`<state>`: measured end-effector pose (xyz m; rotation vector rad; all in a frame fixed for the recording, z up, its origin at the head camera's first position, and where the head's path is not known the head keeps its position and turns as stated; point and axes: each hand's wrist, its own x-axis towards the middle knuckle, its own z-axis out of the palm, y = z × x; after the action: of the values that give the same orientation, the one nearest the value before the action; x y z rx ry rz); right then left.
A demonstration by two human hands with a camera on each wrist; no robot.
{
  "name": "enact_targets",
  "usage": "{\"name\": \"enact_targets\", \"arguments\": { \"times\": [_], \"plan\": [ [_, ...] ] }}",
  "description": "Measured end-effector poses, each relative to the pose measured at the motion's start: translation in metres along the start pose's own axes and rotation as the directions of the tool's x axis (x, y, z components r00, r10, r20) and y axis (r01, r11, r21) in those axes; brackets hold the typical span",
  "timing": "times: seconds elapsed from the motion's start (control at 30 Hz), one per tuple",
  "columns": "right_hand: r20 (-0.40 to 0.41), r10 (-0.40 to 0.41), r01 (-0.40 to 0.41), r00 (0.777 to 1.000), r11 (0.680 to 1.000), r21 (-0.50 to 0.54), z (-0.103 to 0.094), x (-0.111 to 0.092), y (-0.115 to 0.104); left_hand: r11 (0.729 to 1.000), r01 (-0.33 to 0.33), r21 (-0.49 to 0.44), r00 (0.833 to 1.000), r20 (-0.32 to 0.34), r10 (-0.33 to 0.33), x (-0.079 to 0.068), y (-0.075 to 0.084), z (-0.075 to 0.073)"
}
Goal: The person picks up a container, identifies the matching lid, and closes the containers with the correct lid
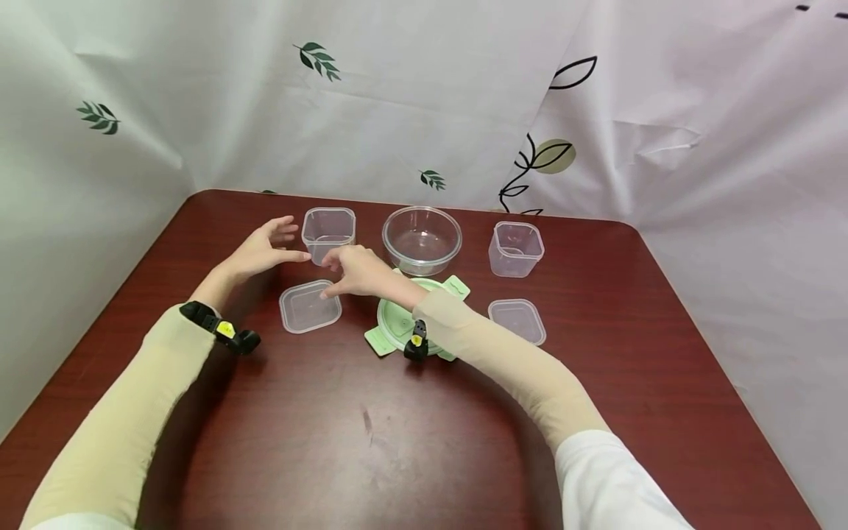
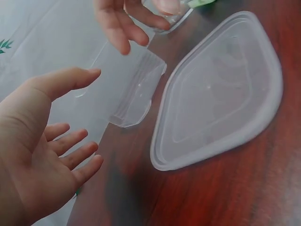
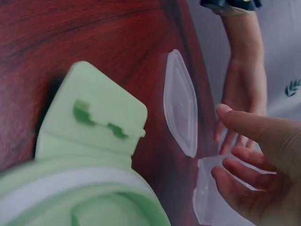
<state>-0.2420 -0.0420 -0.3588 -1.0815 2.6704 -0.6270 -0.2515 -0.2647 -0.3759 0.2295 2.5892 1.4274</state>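
Note:
A clear square plastic container (image 1: 329, 224) stands at the back left of the table. At its left side is my left hand (image 1: 257, 252), fingers spread and thumb pointing toward the container, with nothing in its grasp. My right hand (image 1: 363, 272) reaches in from the other side, its relaxed, bent fingers at the container's front right in the head view. The palm of the left hand (image 2: 42, 141) faces the container in the left wrist view. In front of the container lies a flat translucent lid (image 1: 306, 309), below the right thumb.
A round glass bowl (image 1: 422, 239) stands at the back middle, with a green clip lid (image 1: 392, 324) before it, partly under my right forearm. Further right are a smaller square container (image 1: 516, 250) and its flat lid (image 1: 520, 320). A white curtain (image 1: 411, 96) hangs behind the table.

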Motion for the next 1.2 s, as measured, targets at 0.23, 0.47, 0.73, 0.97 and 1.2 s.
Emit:
{"name": "enact_targets", "arguments": {
  "times": [0.23,0.47,0.73,0.97,1.2],
  "plan": [
    [0.072,0.051,-0.047,0.996,0.998,-0.048,0.012,0.013,-0.005,1.0,-0.009,0.0,0.999,0.044,0.009,0.012,-0.001,-0.003],
    [0.101,0.08,-0.074,0.992,0.995,-0.063,0.024,0.024,-0.002,0.999,-0.002,-0.032,0.999,0.05,0.003,0.018,-0.001,-0.003],
    [0.107,0.11,-0.098,0.988,0.989,-0.111,0.023,0.018,-0.006,0.995,-0.019,-0.098,0.994,0.105,0.029,0.027,-0.005,0.002],
    [0.122,0.085,-0.073,0.989,0.993,-0.097,0.022,0.018,-0.002,0.996,-0.022,-0.083,0.994,0.103,0.031,0.03,-0.006,0.004],
    [0.142,0.078,-0.065,0.987,0.993,-0.094,0.023,0.018,0.002,0.996,-0.008,-0.087,0.993,0.116,0.018,0.034,-0.01,0.008]
  ]
}}
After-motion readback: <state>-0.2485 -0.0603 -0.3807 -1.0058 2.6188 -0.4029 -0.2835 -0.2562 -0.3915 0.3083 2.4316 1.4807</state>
